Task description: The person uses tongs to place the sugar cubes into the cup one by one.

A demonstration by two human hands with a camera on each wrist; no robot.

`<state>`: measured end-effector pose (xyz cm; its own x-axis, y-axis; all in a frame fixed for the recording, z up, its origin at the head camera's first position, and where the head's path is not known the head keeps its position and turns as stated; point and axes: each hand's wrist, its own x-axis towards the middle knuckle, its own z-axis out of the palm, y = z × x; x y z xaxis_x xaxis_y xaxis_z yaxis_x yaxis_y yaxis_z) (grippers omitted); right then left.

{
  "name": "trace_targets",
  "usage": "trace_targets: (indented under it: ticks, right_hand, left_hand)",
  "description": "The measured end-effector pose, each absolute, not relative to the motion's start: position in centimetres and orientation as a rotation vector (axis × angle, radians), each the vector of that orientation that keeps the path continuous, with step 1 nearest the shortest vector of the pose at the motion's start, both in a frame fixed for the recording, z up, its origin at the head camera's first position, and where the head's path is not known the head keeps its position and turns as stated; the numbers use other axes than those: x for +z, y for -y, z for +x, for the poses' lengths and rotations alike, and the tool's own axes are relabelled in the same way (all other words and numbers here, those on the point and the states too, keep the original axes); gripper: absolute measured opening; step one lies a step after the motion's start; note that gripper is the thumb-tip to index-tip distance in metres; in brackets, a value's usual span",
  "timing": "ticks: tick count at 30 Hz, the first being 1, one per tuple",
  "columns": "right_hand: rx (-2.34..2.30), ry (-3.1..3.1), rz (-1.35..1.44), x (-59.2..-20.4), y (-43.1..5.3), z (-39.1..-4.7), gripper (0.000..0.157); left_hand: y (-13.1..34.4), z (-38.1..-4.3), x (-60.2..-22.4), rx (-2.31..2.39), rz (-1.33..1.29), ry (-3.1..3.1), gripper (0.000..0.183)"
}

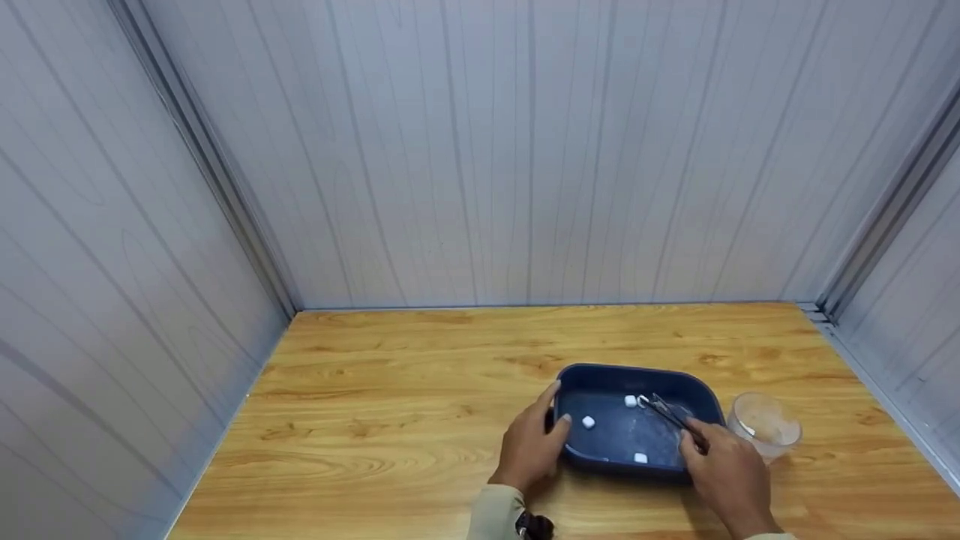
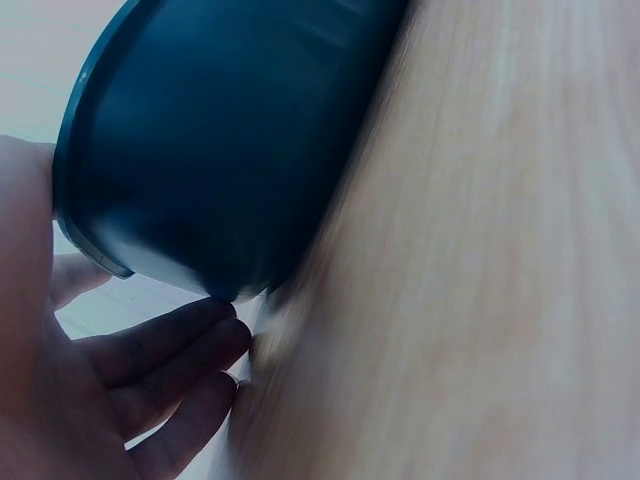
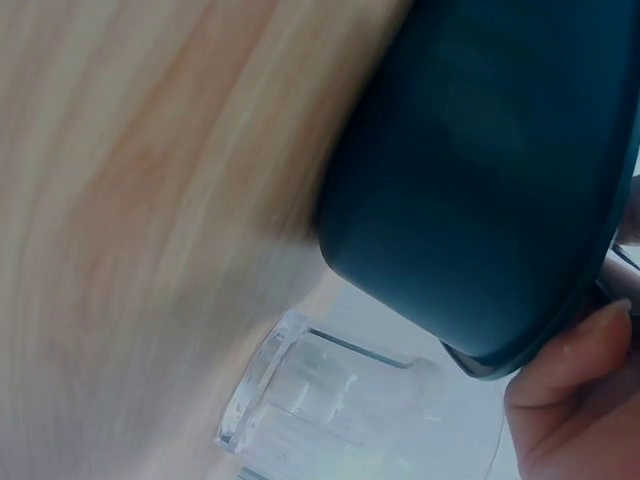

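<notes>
A dark blue rectangular dish [image 1: 600, 465] stands on the wooden table, with small white cubes [image 1: 589, 422] spread over its floor. My left hand [image 1: 534, 442] grips the dish's left end, thumb on the rim and fingers along the outer wall. In the left wrist view, those fingertips [image 2: 215, 390] reach down to the tabletop. Over the dish's right side, my right hand [image 1: 727, 469] holds small dark tongs [image 1: 667, 414] with pale tips. The tips point down beside another white cube [image 1: 630, 401], nothing clearly between them. A third cube [image 1: 640, 457] lies near the front wall.
A clear glass [image 1: 784, 435] stands just right of the dish, close to my right hand, with something white inside. Its thick base [image 3: 265, 380] shows in the right wrist view. Pale wood-patterned panels [image 1: 487, 150] enclose the table [image 1: 360, 405] at back and sides.
</notes>
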<state>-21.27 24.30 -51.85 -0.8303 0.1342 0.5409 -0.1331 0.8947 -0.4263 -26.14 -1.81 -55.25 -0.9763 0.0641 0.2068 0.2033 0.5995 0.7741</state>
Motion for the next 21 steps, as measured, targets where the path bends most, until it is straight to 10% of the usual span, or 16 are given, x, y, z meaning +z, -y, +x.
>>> trace_targets:
  ticks: [21]
  right_hand:
    - [0.565, 2.67, -0.04, -51.52, -24.08, -21.25, 0.024]
  left_hand:
    - [1.8, -26.19, -55.35, -1.329, -0.214, 2.66, 0.053]
